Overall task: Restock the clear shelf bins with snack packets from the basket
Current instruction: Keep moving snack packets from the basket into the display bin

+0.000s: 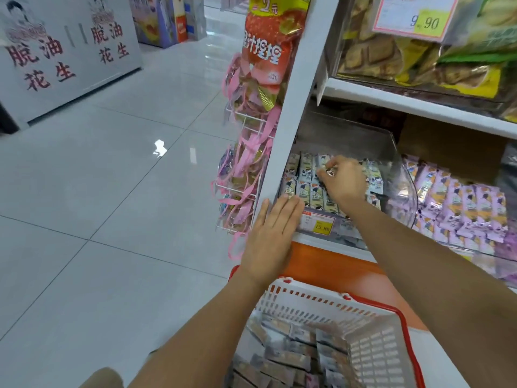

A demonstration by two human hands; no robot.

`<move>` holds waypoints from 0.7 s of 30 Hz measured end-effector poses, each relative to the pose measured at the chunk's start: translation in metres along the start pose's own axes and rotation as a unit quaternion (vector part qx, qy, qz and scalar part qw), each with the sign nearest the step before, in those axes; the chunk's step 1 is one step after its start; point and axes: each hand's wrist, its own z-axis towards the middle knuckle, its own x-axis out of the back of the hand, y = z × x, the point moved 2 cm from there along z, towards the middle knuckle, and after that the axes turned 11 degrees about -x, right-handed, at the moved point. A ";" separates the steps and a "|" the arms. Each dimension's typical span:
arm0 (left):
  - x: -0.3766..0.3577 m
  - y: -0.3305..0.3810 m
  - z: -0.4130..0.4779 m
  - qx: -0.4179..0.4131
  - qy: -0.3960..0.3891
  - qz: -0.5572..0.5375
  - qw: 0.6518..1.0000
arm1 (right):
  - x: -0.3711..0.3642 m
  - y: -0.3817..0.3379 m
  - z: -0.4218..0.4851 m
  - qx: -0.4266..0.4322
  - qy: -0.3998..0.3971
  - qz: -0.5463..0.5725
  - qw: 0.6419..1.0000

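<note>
A clear shelf bin [397, 152] on the lower shelf holds rows of small pale green snack packets [305, 170]. My right hand [342, 179] reaches into the bin from above, its fingers curled on top of the packets; whether it pinches one I cannot tell. My left hand [270, 238] lies flat with straight fingers against the bin's front left corner, beside a price tag [317, 222]. Below, a white basket [366, 340] with a red rim holds several more snack packets [282, 357].
A second clear bin of purple packets [458, 208] stands to the right. The shelf above carries bins of biscuit bags [391, 57]. Hanging snack bags [268, 51] and pink packets fill a wire rack on the shelf's end. Tiled floor [112, 191] stretches to the left.
</note>
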 end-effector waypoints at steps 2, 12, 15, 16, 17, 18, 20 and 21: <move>-0.001 0.000 0.000 0.004 -0.001 -0.009 1.000 | -0.006 0.002 0.003 -0.014 -0.013 -0.007 1.000; 0.007 0.005 -0.002 0.010 -0.042 -0.021 0.999 | 0.020 0.004 -0.024 0.035 -0.060 0.090 0.993; 0.016 0.009 -0.001 0.019 -0.059 -0.033 0.998 | 0.042 -0.006 -0.054 0.047 -0.073 0.184 0.979; 0.020 0.010 -0.003 0.021 -0.056 -0.045 0.997 | 0.049 -0.011 -0.067 0.055 -0.086 0.211 0.972; 0.023 0.012 -0.007 0.023 -0.053 -0.059 0.997 | 0.056 -0.015 -0.081 0.066 -0.099 0.233 0.965; 0.024 0.013 -0.013 0.026 -0.054 -0.070 0.996 | 0.059 -0.018 -0.095 0.075 -0.113 0.248 0.959; 0.021 0.014 -0.033 0.044 -0.069 -0.074 0.994 | 0.060 -0.019 -0.120 0.087 -0.146 0.269 0.948; 0.018 0.013 -0.045 0.060 -0.074 -0.074 0.993 | 0.056 -0.016 -0.132 0.089 -0.165 0.275 0.943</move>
